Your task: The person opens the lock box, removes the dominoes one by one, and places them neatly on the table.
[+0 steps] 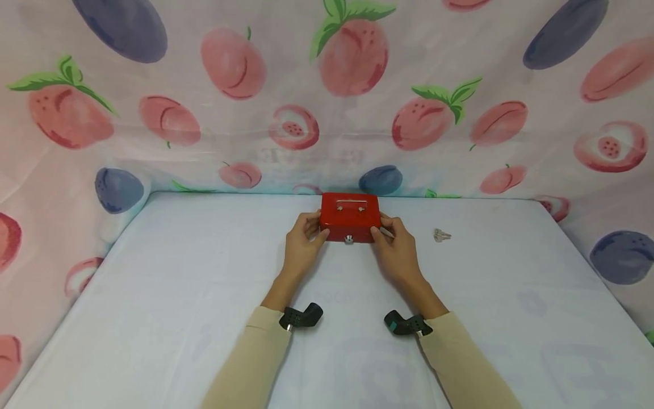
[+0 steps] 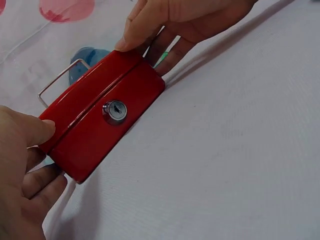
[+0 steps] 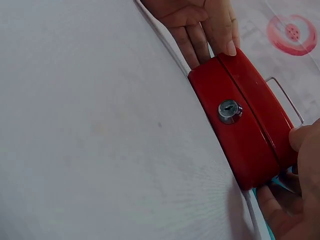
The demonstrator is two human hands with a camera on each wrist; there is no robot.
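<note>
A small red metal cash box [image 1: 350,218] is at the table's back edge, its lid down with a thin seam along the front. On its front face is a round silver keyhole lock [image 2: 115,112], no key in it. A thin wire handle [image 3: 286,99] stands up from the lid. My left hand [image 1: 302,243] grips the box's left end, thumb at the front corner. The right end is held likewise by my right hand [image 1: 398,250]. Both hands' other fingers are partly hidden along the box's sides. Whether its underside touches the table, I cannot tell.
A small bunch of silver keys [image 1: 441,235] lies on the white-covered table [image 1: 204,295], right of my right hand. Behind the table hangs a fruit-print cloth [image 1: 357,125], close to the box's back. Black wrist cameras [image 1: 302,316] sit on both wrists.
</note>
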